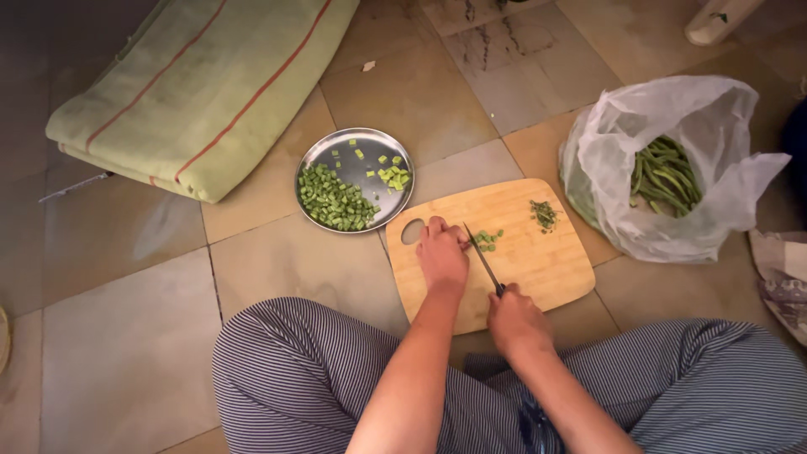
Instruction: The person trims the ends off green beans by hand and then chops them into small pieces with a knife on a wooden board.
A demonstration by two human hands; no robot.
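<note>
A wooden cutting board (546,252) lies on the tiled floor in front of my crossed legs. My left hand (440,252) presses down on green beans at the board's left side, fingers curled next to the knife blade. My right hand (514,319) grips the handle of a knife (482,255), whose blade points away from me and touches the beans. A few cut green pieces (487,240) lie just right of the blade. A small heap of trimmed ends (544,213) sits near the board's far edge.
A round steel plate (370,160) with chopped bean pieces stands left of the board. A white plastic bag (664,168) of whole green beans sits to the right. A folded green mat (193,84) lies at the far left. Patterned cloth (782,277) is at the right edge.
</note>
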